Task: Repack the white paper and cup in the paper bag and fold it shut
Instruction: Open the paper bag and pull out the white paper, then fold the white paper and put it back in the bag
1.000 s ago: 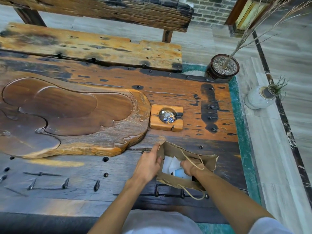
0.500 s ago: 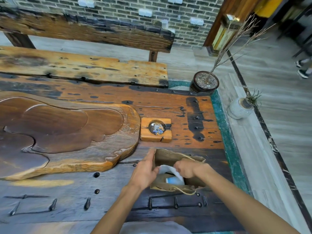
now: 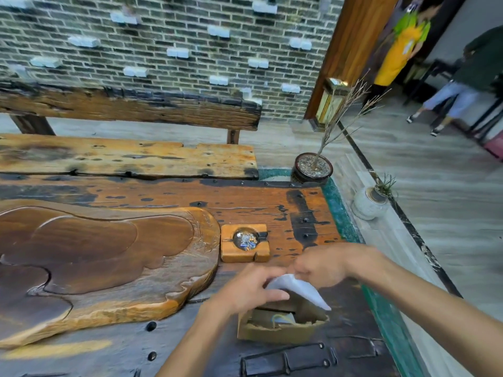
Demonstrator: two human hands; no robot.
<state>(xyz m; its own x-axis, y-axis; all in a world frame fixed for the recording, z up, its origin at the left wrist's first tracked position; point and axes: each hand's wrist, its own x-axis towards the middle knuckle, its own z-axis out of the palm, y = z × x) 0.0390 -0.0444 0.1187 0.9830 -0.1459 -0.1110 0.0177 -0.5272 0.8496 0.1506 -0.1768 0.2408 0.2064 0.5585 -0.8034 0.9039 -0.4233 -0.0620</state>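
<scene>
Both hands are pinching the white paper [image 3: 298, 288] above the open paper bag [image 3: 280, 329], near the table's right edge [image 3: 347, 227]: left hand [image 3: 250, 291] and right hand [image 3: 321, 268] are gripping its top. The paper is looking light and floppy, so holding its edge is best.

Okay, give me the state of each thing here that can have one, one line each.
Bag: open, upright on the table.
Paper: held above the bag, not packed.
Cup: partly seen inside the bag.
Left hand: gripping the paper.
Right hand: pinching the paper.

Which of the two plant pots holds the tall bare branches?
The dark round pot at the table's far corner; the pale grey pot to its right holds only a small green tuft.
</scene>
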